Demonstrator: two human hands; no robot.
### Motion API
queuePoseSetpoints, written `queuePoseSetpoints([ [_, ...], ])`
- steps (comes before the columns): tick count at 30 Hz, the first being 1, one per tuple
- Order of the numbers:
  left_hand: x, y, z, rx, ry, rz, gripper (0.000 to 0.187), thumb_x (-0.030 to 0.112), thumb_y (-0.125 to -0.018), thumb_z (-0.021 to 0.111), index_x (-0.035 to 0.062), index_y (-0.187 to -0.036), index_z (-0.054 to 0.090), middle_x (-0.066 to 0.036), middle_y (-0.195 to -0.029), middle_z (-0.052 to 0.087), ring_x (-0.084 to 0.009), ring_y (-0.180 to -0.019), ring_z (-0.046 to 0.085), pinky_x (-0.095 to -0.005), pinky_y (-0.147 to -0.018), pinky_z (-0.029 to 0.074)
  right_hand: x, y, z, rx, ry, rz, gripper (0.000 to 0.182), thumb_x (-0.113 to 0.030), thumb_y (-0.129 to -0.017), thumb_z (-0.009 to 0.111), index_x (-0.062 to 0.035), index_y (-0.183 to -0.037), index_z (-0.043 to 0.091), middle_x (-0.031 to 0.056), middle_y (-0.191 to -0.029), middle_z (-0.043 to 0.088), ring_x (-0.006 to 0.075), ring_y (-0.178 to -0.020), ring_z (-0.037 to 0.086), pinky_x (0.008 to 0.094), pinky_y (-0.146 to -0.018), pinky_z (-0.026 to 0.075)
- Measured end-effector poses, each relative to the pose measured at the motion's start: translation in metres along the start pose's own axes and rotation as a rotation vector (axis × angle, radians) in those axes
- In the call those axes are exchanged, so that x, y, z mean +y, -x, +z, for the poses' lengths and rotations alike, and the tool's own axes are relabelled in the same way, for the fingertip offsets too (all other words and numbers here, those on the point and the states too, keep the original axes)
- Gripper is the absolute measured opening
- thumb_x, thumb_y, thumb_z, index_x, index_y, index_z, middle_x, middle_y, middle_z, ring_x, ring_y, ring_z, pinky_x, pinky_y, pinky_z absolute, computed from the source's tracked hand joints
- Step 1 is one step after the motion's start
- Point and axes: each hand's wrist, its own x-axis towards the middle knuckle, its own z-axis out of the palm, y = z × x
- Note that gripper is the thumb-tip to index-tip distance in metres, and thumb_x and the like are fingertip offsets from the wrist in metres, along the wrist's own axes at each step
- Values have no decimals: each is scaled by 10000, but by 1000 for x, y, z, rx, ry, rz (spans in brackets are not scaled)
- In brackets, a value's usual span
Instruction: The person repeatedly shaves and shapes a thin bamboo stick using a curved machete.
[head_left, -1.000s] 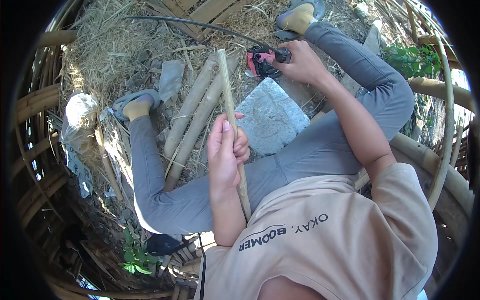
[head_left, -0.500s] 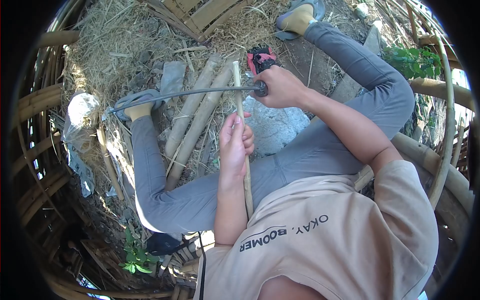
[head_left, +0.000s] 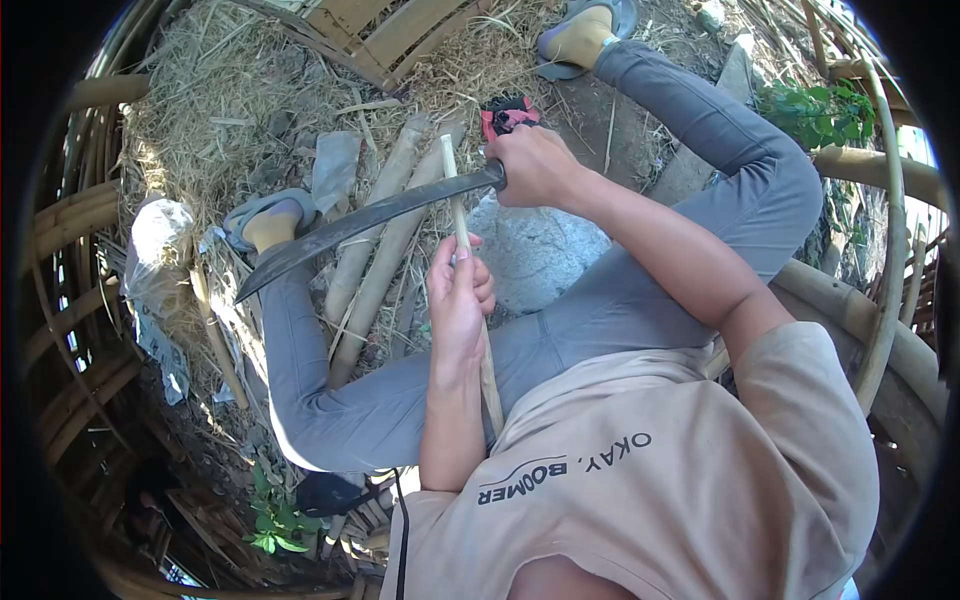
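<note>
A machete with a long curved dark blade (head_left: 370, 217) is held by its handle in my right hand (head_left: 535, 168). Its blade points left and lies across the upper part of a pale wooden stick (head_left: 457, 200). My left hand (head_left: 459, 292) is closed around that stick below the blade. The stick runs from its pale upper tip down past my wrist to my shirt. Behind the right hand lies a red and black object (head_left: 508, 117), partly hidden by the hand.
A large pale rock (head_left: 540, 250) sits between my legs. Two bamboo poles (head_left: 375, 225) lie on straw-covered ground beside a grey plastic scrap (head_left: 335, 170). A slatted wooden crate (head_left: 400, 40) is at the top. A clear plastic bag (head_left: 160, 250) lies left; bamboo fencing surrounds the spot.
The machete blade has rolled so its broad flat side shows, and its tip has dropped lower. The stick's top has tilted slightly left. Both hands keep their hold.
</note>
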Motion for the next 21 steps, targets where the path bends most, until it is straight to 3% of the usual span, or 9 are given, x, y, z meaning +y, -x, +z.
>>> queuePoseSetpoints([
  [15, 7, -3, 6, 4, -5, 3, 157, 191, -1100, 428, 78, -1160, 519, 94, -663, 306, 8, -514, 242, -190, -436, 176, 13, -8, -3, 85, 51, -22, 157, -133, -613, 694, -88, -764, 690, 156, -717, 667, 382, -751, 677, 474, -718, 540],
  [18, 6, -2, 2, -2, 10, 19, 159, 190, -1099, 434, 74, -1163, 523, 95, -663, 300, 8, -515, 242, -184, -434, 179, 19, -10, -2, 115, 93, -33, 199, -155, -626, 703, -92, -814, 717, 170, -736, 680, 386, -768, 681, 473, -737, 547],
  [21, 13, 13, 8, -64, 16, 17, 174, 203, -1100, 438, 69, -1170, 524, 95, -658, 299, 7, -514, 247, -184, -434, 180, 34, -18, -30, 129, 82, 136, 260, -167, -662, 698, -78, -899, 757, 193, -750, 692, 399, -770, 683, 472, -763, 554],
])
